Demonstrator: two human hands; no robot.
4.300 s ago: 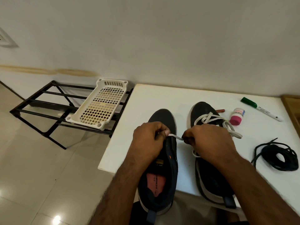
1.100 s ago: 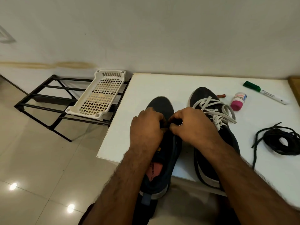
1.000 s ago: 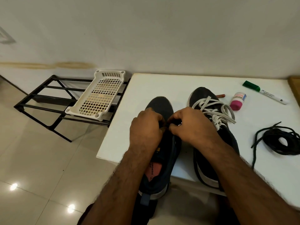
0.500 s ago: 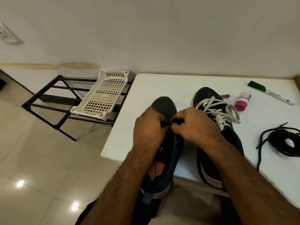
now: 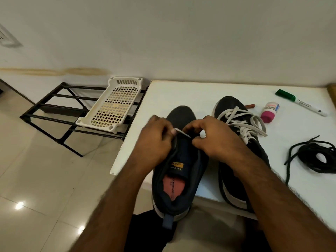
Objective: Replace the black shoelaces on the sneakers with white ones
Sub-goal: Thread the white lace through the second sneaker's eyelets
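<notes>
A white table (image 5: 190,95) carries two dark sneakers: the unlaced sneaker (image 5: 179,171) overhangs its near edge, and the laced sneaker (image 5: 241,142) lies just right of that one. Over the unlaced sneaker's tongue, the left hand (image 5: 154,142) and right hand (image 5: 216,139) each pinch a short white shoelace (image 5: 181,132) stretched between them. Well right of it lie coiled black shoelaces (image 5: 316,157), a green-capped marker (image 5: 301,104) and a small pink-capped bottle (image 5: 270,111).

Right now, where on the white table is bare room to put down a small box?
Bare: the far-left white table beyond the unlaced dark sneaker. Crowded: right side, with the coiled black shoelaces, pink-capped bottle and green-capped marker.
</notes>
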